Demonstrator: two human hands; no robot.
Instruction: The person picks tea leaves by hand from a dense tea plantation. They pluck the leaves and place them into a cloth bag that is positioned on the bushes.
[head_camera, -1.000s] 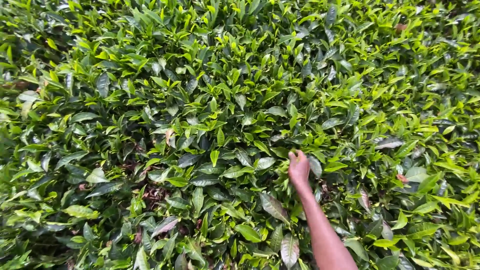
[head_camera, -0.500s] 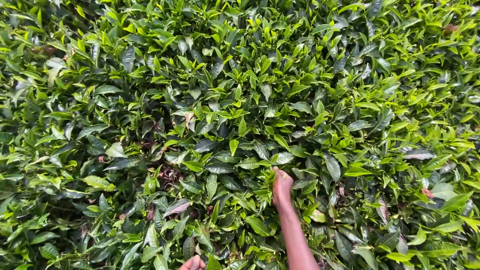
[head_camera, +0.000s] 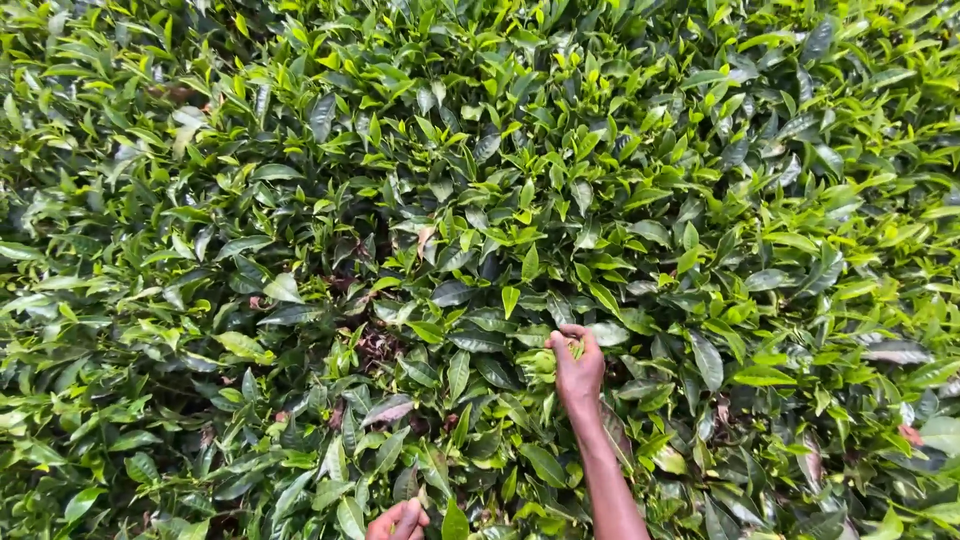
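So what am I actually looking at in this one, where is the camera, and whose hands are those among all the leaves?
There is no machine here. The single picture comes from a camera worn on a person's head, looking down at their own bare hands. What fills the view is not a table but the top of a dense green bush, with glossy dark leaves below and paler young shoots above. The right hand reaches in from the bottom edge on a bare forearm, its fingers curled round a small bunch of light green leaves near the middle of the bush. The left hand only just shows at the bottom edge, fingers bent among the leaves; whether it holds anything cannot be told. No basket, tool or other person is in view.
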